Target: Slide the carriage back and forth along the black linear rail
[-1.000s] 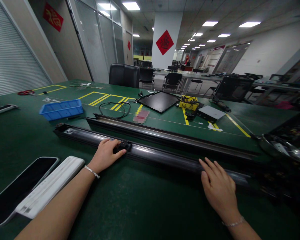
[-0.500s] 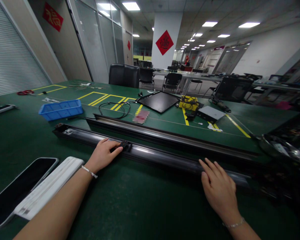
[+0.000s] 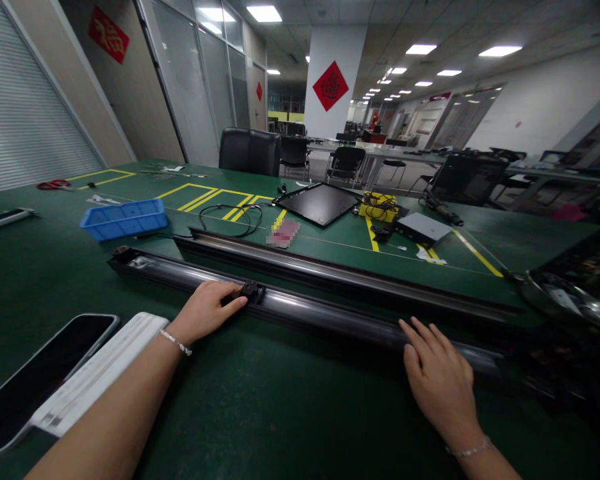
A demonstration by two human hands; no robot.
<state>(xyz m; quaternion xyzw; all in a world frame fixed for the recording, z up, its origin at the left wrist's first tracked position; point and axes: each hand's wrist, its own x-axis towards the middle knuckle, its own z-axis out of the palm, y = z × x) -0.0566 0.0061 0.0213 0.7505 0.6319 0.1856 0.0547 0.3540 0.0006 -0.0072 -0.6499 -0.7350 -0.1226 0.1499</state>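
Observation:
A long black channel with a shiny metal rod inside [image 3: 320,319] lies across the green table in front of me. On it sits a small black sliding block [image 3: 250,291]. My left hand [image 3: 207,308] has thumb and index finger closed on the block's left side; the other fingers are partly hidden behind them. Farther right, my right hand [image 3: 440,373] is open, its fingers slightly spread and the tips at the channel's near edge. A second black channel [image 3: 300,262] lies just behind, roughly parallel to the first.
A blue bin [image 3: 125,220] stands at the left behind the channels. Near my left forearm lie a phone-like black panel [image 3: 40,380] and a white bar [image 3: 105,367]. At the back are a black flat panel [image 3: 320,203], a yellow box with cables [image 3: 380,208] and a grey box [image 3: 423,228].
Both hands keep their places on the channel, and the block stays where it was along it. The whole view has shifted very slightly.

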